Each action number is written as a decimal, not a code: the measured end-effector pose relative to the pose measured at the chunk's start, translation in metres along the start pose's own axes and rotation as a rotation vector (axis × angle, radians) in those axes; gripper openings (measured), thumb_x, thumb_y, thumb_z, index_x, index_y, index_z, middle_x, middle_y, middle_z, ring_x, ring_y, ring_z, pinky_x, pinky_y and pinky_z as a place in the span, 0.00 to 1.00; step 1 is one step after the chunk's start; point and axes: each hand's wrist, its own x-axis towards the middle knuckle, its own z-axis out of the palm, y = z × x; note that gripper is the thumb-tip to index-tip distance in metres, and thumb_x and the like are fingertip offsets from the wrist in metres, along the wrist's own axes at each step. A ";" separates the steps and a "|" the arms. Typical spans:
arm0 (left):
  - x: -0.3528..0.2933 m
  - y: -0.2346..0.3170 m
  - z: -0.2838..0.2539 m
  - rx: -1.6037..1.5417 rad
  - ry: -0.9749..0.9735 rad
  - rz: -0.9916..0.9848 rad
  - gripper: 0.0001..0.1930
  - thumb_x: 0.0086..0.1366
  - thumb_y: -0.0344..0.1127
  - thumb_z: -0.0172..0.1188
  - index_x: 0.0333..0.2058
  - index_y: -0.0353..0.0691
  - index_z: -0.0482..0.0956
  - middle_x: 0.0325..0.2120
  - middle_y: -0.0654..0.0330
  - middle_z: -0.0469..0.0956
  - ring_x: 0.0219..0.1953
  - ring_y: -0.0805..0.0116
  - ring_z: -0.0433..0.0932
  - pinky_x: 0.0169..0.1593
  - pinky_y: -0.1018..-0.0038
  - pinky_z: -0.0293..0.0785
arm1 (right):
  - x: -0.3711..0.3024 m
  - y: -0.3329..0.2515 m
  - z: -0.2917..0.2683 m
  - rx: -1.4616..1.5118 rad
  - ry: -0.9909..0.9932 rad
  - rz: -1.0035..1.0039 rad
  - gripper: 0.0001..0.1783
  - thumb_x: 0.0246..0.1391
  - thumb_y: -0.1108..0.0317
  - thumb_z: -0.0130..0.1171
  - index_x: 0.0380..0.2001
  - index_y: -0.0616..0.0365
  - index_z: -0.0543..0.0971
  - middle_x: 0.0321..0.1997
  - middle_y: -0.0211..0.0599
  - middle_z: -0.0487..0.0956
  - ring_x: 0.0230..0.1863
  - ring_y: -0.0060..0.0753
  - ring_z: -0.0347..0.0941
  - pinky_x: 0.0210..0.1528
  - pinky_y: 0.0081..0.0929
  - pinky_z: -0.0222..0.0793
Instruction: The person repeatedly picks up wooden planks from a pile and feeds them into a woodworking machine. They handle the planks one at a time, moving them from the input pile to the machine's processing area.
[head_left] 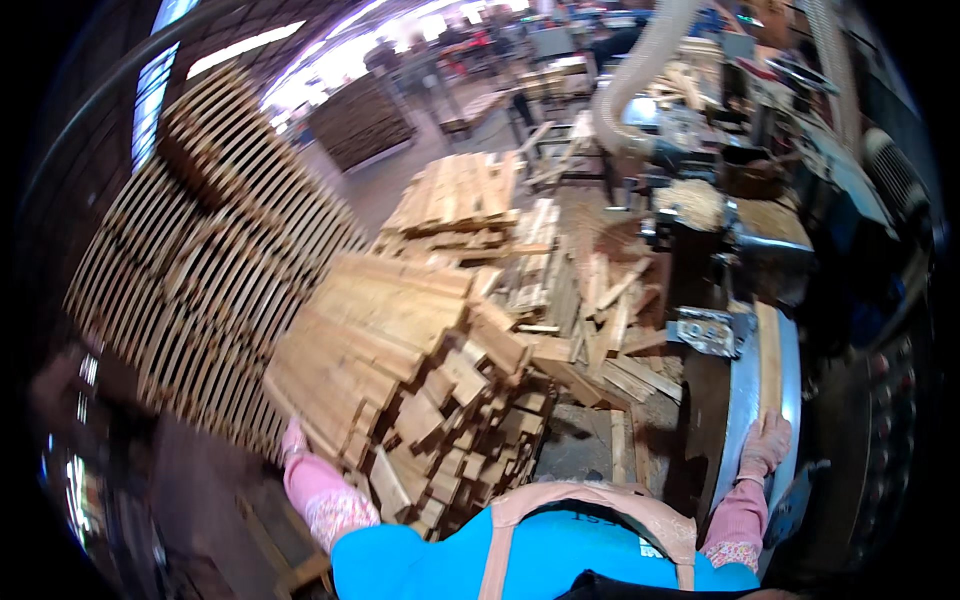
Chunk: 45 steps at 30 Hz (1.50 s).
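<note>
My left hand (293, 440), in a pink glove, reaches to the near left edge of a big stack of short wooden boards (400, 340); the fingers lie against the boards and are partly hidden, so I cannot tell whether they grip one. My right hand (765, 445), also gloved in pink, rests on the near end of a long narrow wooden strip (768, 360) that lies on the grey metal machine table (740, 400). The fingers curl over the strip's end.
Loose offcuts (610, 330) litter the floor between the stack and the machine. More board piles (460, 195) stand behind. Slatted wooden racks (200, 270) lean at the left. A ribbed dust hose (640, 70) runs to the machine at upper right.
</note>
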 end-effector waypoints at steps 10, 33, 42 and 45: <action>-0.012 -0.042 -0.004 -0.085 -0.055 -0.296 0.40 0.59 0.53 0.71 0.63 0.30 0.74 0.56 0.47 0.80 0.53 0.50 0.79 0.57 0.53 0.75 | 0.100 -0.071 0.048 -0.045 -0.195 -0.054 0.30 0.57 0.54 0.61 0.62 0.49 0.76 0.62 0.43 0.75 0.62 0.52 0.69 0.60 0.47 0.70; -0.398 0.145 0.333 -0.820 -0.864 0.503 0.34 0.66 0.29 0.60 0.69 0.35 0.59 0.49 0.54 0.75 0.47 0.67 0.76 0.53 0.71 0.77 | -0.026 -0.346 -0.138 1.529 -1.198 -0.632 0.52 0.61 0.63 0.68 0.79 0.58 0.49 0.81 0.42 0.57 0.79 0.30 0.51 0.79 0.31 0.48; -0.488 0.019 0.410 0.105 -1.753 0.723 0.40 0.66 0.45 0.68 0.70 0.34 0.63 0.60 0.45 0.75 0.61 0.54 0.77 0.64 0.64 0.72 | -0.157 -0.022 -0.111 0.295 -0.303 0.286 0.44 0.42 0.56 0.76 0.65 0.50 0.73 0.53 0.52 0.76 0.55 0.59 0.73 0.60 0.47 0.70; -0.473 0.008 0.408 0.245 -1.721 0.659 0.37 0.68 0.43 0.66 0.70 0.33 0.64 0.59 0.46 0.76 0.60 0.55 0.77 0.64 0.64 0.72 | -0.219 0.026 -0.120 -0.002 -0.184 0.297 0.43 0.45 0.54 0.76 0.65 0.47 0.72 0.56 0.50 0.75 0.55 0.59 0.72 0.60 0.52 0.67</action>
